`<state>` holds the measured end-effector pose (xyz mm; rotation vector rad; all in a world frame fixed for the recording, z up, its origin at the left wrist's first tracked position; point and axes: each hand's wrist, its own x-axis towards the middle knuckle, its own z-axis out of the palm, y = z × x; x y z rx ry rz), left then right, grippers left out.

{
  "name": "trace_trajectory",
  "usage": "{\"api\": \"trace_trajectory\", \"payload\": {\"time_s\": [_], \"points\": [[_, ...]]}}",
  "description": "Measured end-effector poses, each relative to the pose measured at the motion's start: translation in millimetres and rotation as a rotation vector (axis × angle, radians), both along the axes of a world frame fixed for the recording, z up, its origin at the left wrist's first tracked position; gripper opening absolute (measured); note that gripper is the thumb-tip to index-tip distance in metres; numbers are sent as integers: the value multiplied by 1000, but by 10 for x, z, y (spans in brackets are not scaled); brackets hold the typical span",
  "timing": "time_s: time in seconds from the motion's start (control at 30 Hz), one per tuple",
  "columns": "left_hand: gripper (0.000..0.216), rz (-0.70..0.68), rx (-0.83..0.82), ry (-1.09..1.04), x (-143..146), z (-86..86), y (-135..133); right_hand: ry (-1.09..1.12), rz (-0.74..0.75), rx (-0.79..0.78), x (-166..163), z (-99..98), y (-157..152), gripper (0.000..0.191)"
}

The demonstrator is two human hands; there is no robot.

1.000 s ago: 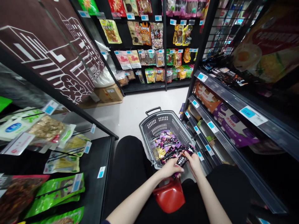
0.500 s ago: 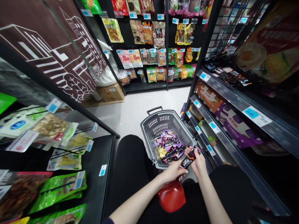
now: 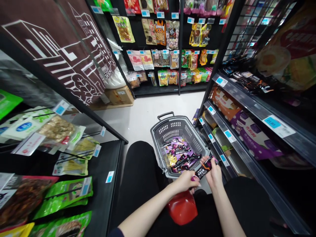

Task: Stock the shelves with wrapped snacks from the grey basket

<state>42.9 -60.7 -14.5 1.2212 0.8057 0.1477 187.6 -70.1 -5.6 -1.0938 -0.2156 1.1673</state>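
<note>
Both of my hands hold a small black snack packet (image 3: 203,171) above the near rim of a grey shopping basket (image 3: 172,128) on the floor. My left hand (image 3: 187,180) pinches the packet's lower end. My right hand (image 3: 214,171) grips its upper end, fingers closed. Inside the basket lie several black, purple and yellow packets (image 3: 179,154). A red stool (image 3: 182,207) shows between my black-clad legs, right below my hands.
Shelves with purple and orange boxes (image 3: 247,131) and blue price tags run along the right. Hanging green and white snack bags (image 3: 61,194) fill the left rack. A cardboard box (image 3: 120,96) sits on the floor at the back left, and more snack racks (image 3: 170,49) stand at the aisle's end.
My hands have lifted a black packet out of the basket and drawn it up and slightly right. The camera view has shifted a little to the left.
</note>
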Motion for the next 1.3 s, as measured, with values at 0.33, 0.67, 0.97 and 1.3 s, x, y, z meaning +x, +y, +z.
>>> {"api": "trace_trajectory", "payload": {"time_s": [0.33,0.67,0.97,1.3], "points": [[56,-126,-795,-360,-80,141,41,79,106,59,193,-10,-60,45],[48,151,-107,-201,-18,-120,113,10,298,32,-82,11,-58,49],[42,39,-71,-99,-84,-51,195,29,173,-60,149,87,-32,33],[39,-21,233,8,-135,-8,247,187,245,-187,364,-80,-29,39]]}}
